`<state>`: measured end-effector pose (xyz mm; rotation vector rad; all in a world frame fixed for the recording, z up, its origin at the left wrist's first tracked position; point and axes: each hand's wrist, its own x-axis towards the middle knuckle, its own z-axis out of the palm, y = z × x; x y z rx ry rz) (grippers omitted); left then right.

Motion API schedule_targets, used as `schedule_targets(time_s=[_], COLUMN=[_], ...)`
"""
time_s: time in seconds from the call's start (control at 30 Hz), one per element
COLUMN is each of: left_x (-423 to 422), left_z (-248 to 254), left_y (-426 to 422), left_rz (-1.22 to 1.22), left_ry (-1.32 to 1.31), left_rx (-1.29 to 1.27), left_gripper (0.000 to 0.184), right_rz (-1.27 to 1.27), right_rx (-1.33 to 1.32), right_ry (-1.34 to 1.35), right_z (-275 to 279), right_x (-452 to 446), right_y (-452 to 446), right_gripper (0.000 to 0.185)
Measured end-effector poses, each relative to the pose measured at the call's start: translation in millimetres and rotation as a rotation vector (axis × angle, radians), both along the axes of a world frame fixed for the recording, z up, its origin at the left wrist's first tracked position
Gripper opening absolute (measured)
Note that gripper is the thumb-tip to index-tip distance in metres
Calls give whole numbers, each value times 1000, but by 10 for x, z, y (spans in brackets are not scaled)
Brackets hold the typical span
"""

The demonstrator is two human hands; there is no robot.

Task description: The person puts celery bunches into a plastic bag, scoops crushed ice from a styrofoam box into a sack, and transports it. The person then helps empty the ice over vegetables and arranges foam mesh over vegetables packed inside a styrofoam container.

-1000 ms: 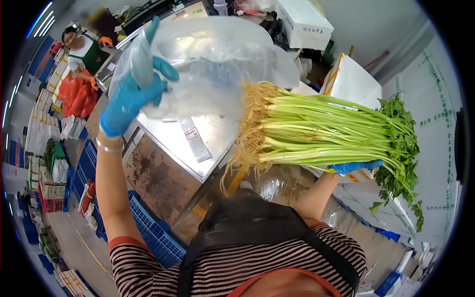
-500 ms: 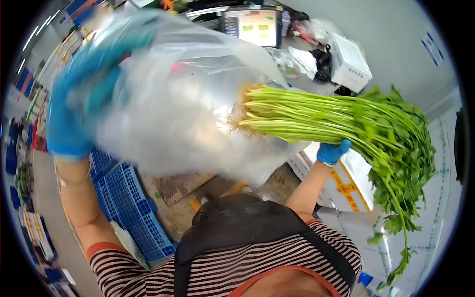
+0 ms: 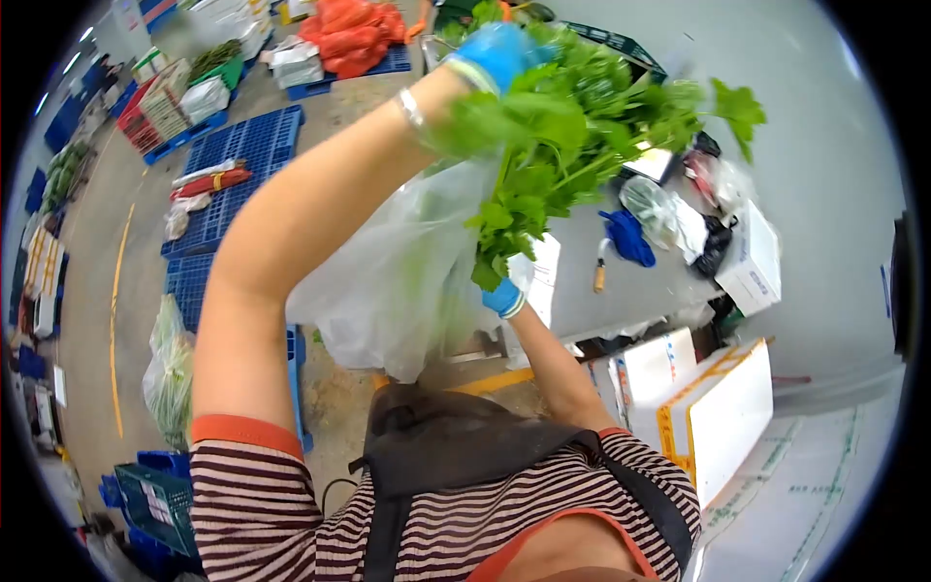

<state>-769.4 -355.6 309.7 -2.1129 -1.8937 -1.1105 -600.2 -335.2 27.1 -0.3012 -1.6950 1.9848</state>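
Observation:
A leafy green bunch of celery hangs in front of me with its leaves up and spread to the right. Its stalks go down into a clear plastic bag, where they show faintly through the film. My left hand, in a blue glove, is at the far side of the leaves; it is blurred and its fingers are partly covered. Below the leaves, my right hand, also gloved in blue, is closed on the bunch near the bag's mouth, fingertips hidden by leaves.
A grey table carries a peeler-like tool with a wooden handle, a blue glove and a white foam box. Foam boxes stand at the right. Blue pallets lie on the floor to the left.
The celery has gone from lying sideways at the right to root end inside the bag. My left hand has moved from the bag's left side up to the leaves. The view has turned left.

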Motion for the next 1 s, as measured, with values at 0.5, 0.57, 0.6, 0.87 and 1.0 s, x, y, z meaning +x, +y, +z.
schedule_targets(time_s=[0.5,0.57,0.6,0.87,1.0], left_x=[-1507,-1627,-1639,-843,-759], left_z=[-2667,-3557,-3790,-3329,-3199], left_y=[-2728,-3126,-3246,-3619,-3845], left_rz=[144,202,243,596,888], left_ry=[-996,-1726,-2084,-1661,-1501], left_rx=[52,259,380,-4,-139], left_gripper=[39,40,41,47,34], right_rz=[419,403,391,443,683], right_rx=[1316,1300,1295,1240,1364], right_ry=[-557,-506,-481,-644,-856], right_z=[-1382,-2006,-2317,-3475,-3125], right_x=[-1359,-1292,-1257,-1548,-1722], right_y=[-281,-446,-525,-1179,-1279], right_gripper=[67,62,59,30,29])
